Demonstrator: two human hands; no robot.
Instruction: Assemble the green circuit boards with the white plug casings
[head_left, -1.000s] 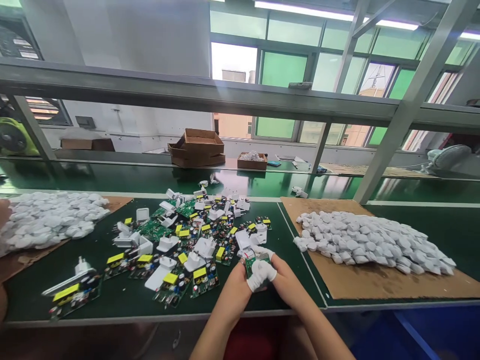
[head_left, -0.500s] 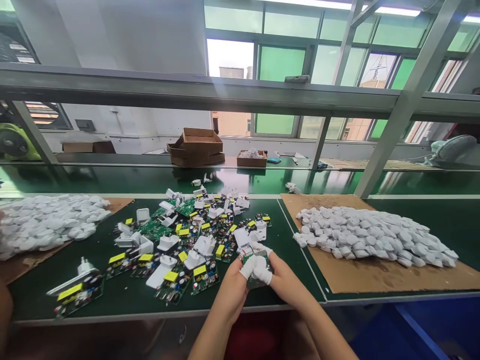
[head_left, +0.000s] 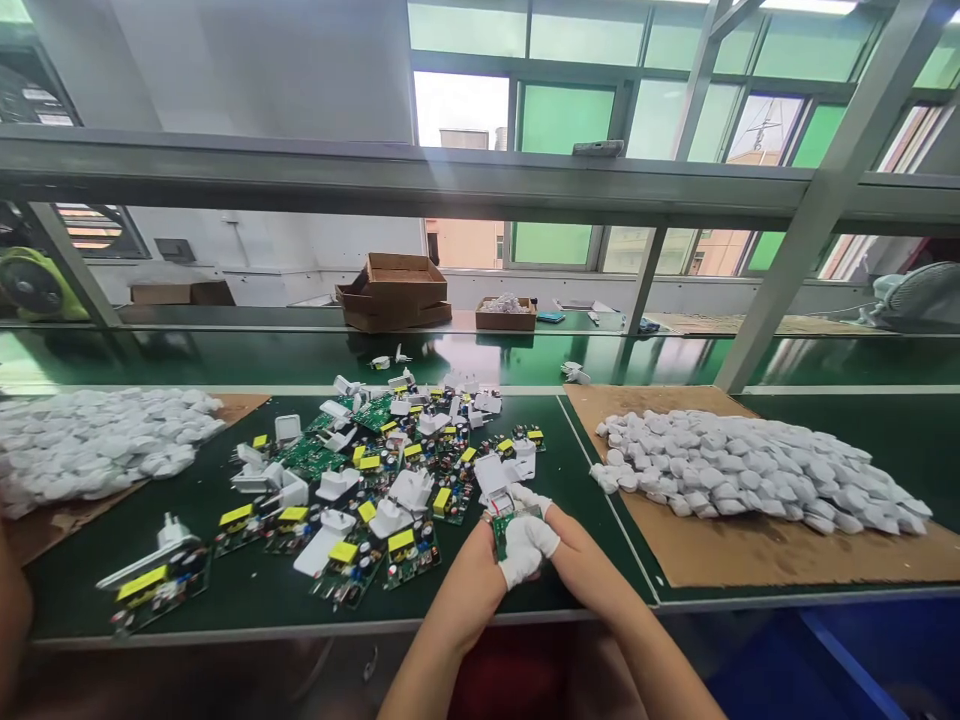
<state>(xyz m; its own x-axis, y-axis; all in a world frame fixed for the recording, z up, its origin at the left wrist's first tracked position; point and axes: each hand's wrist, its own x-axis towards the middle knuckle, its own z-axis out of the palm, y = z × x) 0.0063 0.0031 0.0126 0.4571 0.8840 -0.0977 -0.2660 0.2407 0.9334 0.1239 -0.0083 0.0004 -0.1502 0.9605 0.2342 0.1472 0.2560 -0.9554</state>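
Observation:
Near the table's front edge, my left hand [head_left: 498, 568] and my right hand [head_left: 546, 530] meet around a small green circuit board [head_left: 502, 536]. White coverings wrap the fingers of both. A white plug housing [head_left: 493, 476] shows just beyond the board, with a bit of red wire between them; whether the two are joined I cannot tell. My closed fingers hide much of the board. Left of my hands spreads a heap of circuit boards [head_left: 401, 545] with yellow transformers and white plug housings [head_left: 390, 518].
White rounded pieces are piled [head_left: 735, 465] on cardboard [head_left: 720, 565] at right, with another white pile [head_left: 105, 440] at left. A person's arm [head_left: 11, 610] shows at the left edge. Brown boxes [head_left: 397, 290] stand behind, under a metal beam [head_left: 300, 180]. A blue bin [head_left: 780, 660] sits lower right.
My fingers have shifted over the circuit board, and my thumbs have moved slightly down and right, baring more of its green left side. The view has shifted slightly.

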